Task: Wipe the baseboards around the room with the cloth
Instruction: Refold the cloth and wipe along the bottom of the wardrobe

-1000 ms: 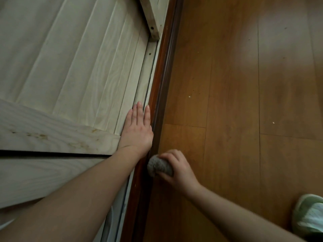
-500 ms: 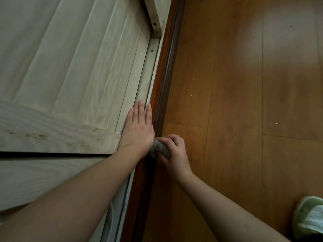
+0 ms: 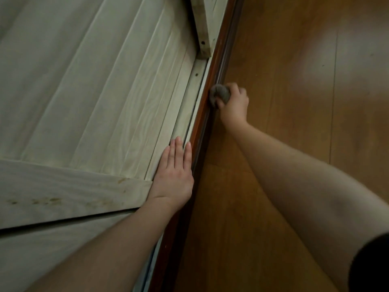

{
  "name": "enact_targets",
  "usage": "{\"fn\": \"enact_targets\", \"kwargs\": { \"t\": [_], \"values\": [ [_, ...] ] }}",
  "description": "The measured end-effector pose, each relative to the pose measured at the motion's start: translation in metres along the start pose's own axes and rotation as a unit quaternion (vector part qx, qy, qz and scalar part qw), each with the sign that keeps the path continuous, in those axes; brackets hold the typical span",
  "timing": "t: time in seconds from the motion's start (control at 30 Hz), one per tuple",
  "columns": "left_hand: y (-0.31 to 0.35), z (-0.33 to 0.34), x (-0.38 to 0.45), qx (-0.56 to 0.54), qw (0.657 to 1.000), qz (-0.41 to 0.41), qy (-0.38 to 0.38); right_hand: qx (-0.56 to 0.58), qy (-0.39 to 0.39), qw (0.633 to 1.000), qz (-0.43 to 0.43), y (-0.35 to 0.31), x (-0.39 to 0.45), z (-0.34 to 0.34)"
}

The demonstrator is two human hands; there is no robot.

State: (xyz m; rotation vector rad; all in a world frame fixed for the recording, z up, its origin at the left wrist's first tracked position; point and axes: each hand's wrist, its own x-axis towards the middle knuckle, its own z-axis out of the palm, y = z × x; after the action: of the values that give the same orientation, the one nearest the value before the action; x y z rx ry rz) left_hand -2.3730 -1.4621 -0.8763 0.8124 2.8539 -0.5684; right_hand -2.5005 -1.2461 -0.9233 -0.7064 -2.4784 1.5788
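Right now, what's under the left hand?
The left hand lies flat, fingers together, on the pale wood panel beside the brown baseboard. The panel surface beneath the palm is covered; nothing else shows there.

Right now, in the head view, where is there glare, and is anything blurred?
Head view: a pale glare patch lies on the floor at upper right; the right hand and the cloth against the baseboard look slightly motion-blurred; the left hand on the wall panel is sharper; overall light is dim.
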Motion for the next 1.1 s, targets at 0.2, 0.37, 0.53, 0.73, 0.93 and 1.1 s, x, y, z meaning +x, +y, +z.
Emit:
{"fn": "enact_targets", "kwargs": {
  "t": [0.2, 0.37, 0.53, 0.73, 0.93, 1.1],
  "values": [
    [-0.001, 0.0, 0.0, 0.003, 1.0, -0.003, -0.006, -0.095, -0.046, 0.994, -0.025, -0.012, 0.044, -0.023],
    [0.0, -0.007, 0.0, 0.019, 1.0, -0.009, -0.022, -0.014, -0.03, 0.996, -0.078, 0.029, -0.025, -0.025],
    [0.001, -0.018, -0.002, 0.035, 0.998, -0.013, -0.046, -0.105, -0.09, 0.98, -0.144, 0.091, -0.109, -0.025],
    [0.01, -0.043, 0.038, 0.027, 0.999, 0.008, 0.02, -0.176, -0.137, 0.954, -0.198, 0.119, -0.125, -0.029],
    [-0.001, -0.05, 0.134, -0.072, 0.995, -0.011, 0.067, -0.204, -0.115, 0.945, -0.228, 0.127, -0.126, -0.024],
    [-0.006, -0.037, 0.16, -0.105, 0.993, -0.027, 0.053, -0.22, -0.126, 0.943, -0.216, 0.13, -0.127, -0.022]
  ]
}}
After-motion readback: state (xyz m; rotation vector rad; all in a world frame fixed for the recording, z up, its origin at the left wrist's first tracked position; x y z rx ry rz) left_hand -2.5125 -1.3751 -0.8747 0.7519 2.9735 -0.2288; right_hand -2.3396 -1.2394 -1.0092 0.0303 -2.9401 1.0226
